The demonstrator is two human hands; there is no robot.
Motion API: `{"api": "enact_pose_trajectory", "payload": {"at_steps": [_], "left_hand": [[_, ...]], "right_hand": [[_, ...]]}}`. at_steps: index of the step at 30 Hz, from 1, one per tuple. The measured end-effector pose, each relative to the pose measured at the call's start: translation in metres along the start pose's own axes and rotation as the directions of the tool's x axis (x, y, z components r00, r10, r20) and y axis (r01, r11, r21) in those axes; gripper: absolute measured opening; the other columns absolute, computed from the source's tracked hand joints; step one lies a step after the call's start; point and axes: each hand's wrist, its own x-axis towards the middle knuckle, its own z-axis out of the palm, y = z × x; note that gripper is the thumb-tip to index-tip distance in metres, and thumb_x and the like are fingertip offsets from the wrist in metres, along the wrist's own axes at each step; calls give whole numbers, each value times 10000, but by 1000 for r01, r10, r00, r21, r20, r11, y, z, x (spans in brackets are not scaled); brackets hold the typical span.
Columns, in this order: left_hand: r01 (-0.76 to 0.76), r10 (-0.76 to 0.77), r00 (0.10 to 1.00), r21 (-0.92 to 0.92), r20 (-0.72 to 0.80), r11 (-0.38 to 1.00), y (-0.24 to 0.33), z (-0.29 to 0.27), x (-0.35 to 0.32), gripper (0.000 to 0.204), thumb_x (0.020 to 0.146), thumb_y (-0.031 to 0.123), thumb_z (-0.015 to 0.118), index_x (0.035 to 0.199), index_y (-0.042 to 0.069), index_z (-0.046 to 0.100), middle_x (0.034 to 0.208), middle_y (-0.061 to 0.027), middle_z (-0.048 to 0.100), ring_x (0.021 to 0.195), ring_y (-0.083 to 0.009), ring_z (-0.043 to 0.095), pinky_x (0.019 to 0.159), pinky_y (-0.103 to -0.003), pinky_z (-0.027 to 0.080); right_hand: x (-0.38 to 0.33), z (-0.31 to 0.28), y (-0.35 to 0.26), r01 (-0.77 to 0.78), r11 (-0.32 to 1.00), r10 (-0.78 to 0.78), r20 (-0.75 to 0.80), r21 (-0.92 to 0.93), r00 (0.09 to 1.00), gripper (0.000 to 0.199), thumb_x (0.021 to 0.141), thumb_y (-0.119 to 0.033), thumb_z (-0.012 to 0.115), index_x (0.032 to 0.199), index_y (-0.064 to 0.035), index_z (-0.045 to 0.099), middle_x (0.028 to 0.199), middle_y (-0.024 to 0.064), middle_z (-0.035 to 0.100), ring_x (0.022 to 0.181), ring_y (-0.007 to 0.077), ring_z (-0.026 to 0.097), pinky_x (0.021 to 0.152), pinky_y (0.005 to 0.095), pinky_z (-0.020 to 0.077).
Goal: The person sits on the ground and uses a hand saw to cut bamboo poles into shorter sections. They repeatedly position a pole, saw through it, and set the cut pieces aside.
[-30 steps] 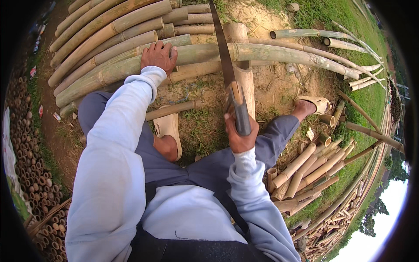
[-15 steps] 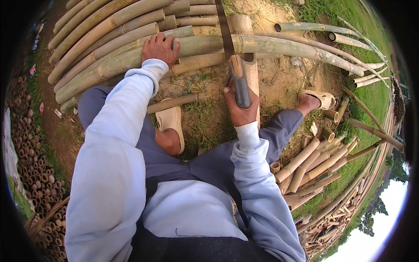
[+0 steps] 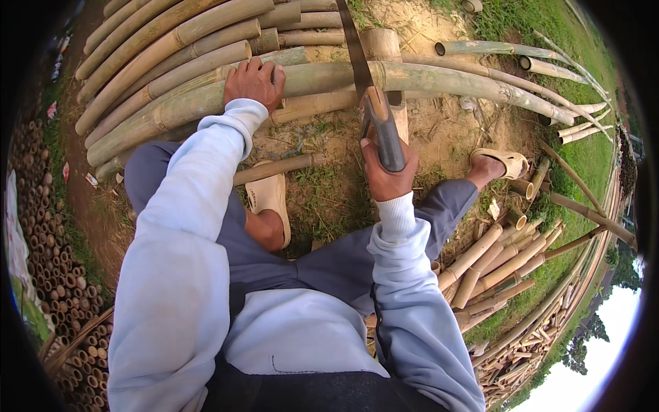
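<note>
My left hand (image 3: 254,82) presses palm-down on a long green bamboo pole (image 3: 453,77) that lies across a wooden block (image 3: 384,48). My right hand (image 3: 386,175) grips the grey handle of a hand saw (image 3: 357,58). The saw's blade runs away from me and crosses the pole just right of my left hand. Both arms wear light blue sleeves. My feet in tan slippers rest on the ground, the left (image 3: 269,199) close under me, the right (image 3: 501,163) stretched out.
A stack of long bamboo poles (image 3: 171,41) lies at the upper left. Short cut bamboo pieces (image 3: 491,264) are heaped at the right, more poles (image 3: 549,69) at the upper right. Many bamboo tube ends (image 3: 48,233) are stacked at the left.
My right hand has pushed the saw forward along the cut, and the blade reaches further across the pole. My left hand stays on the pole.
</note>
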Motion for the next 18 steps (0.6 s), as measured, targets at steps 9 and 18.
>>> {"api": "enact_pose_trajectory", "payload": {"at_steps": [9, 18], "left_hand": [[35, -34, 999, 18, -11, 999, -12, 4, 0, 371, 992, 402, 499, 986, 143, 765, 958, -72, 656, 960, -259, 629, 893, -419, 477], [8, -9, 999, 47, 40, 999, -1, 2, 0, 358, 995, 399, 502, 1053, 156, 759, 989, -79, 659, 1010, -265, 627, 909, -422, 474]], "right_hand": [[-194, -77, -56, -239, 934, 262, 55, -265, 963, 223, 880, -13, 706, 1100, 30, 695, 853, 62, 705, 750, 88, 623, 722, 257, 510], [-41, -2, 10, -61, 997, 61, 6, -46, 998, 127, 904, -72, 729, 929, 22, 648, 700, 30, 584, 666, 82, 504, 606, 270, 430]]}}
